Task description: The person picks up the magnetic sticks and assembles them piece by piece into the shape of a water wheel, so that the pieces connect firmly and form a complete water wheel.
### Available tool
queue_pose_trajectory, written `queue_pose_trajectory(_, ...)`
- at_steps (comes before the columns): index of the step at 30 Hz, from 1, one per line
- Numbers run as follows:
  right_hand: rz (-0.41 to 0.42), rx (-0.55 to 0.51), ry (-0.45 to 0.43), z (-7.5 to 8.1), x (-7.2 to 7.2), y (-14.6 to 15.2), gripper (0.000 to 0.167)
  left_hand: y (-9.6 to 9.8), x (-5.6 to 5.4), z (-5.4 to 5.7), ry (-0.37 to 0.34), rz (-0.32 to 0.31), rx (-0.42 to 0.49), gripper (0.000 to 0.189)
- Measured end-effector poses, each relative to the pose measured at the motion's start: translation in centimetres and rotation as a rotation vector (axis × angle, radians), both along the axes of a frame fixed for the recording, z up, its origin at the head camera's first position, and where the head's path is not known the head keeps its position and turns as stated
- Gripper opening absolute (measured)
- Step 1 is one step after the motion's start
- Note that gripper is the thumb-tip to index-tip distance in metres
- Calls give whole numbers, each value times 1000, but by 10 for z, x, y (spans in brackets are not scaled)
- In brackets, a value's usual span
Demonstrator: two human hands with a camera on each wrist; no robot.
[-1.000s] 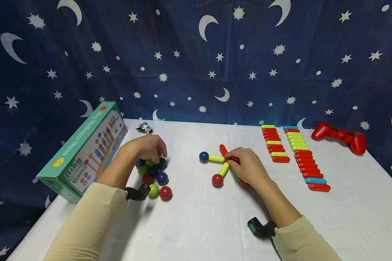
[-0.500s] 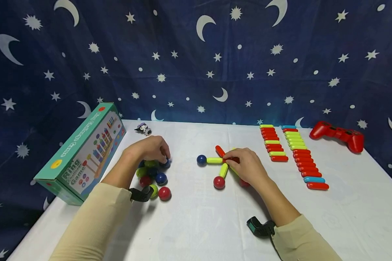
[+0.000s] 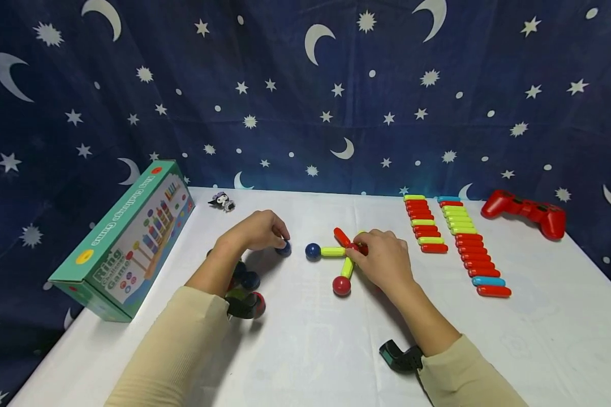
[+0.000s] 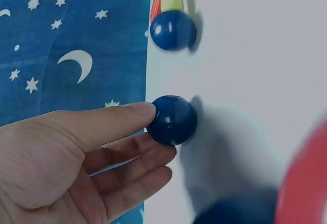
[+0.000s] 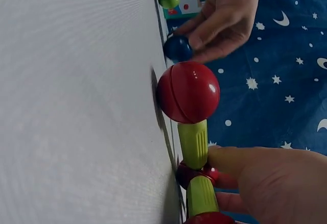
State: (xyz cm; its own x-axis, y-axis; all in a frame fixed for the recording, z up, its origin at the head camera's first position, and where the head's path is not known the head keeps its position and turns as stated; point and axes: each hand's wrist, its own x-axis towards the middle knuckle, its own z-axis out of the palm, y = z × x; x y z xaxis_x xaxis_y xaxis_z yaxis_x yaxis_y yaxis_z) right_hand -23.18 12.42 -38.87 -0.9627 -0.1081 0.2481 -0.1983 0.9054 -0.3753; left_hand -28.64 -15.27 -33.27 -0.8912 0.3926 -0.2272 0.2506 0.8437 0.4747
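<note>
Presently, I read the left hand (image 3: 257,229) closed to ball width, pinching a blue ball (image 4: 174,120), and the right hand (image 3: 384,257) gripping a red hub (image 5: 183,178); I should brace that hub and move the ball slowly, clear of the end ball (image 3: 313,251) between both hands.

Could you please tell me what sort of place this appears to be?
It is probably an indoor play or filming corner, though the wider room is not shown. A white-covered table stands before a dark blue moon-and-star cloth, with a green game box on it.
</note>
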Motion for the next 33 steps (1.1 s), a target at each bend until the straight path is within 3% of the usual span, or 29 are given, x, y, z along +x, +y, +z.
queue_pose_trajectory(5, 21, -28, -16, 2, 0, -3, 31, 14, -1, -4, 40, 4, 30, 17)
queue_pose_trajectory(12, 62, -38, -89, 6, -1, 1, 30, 32, -3, -12, 72, 64, 92, 21)
queue_pose_trajectory(21, 141, -85, -99, 7, -4, 5, 27, 47, -5, -22, 78, 125, 157, 23)
queue_pose_trajectory(33, 145, -92, -83, 5, -4, 4, 27, 55, -4, -24, 74, 99, 168, 23)
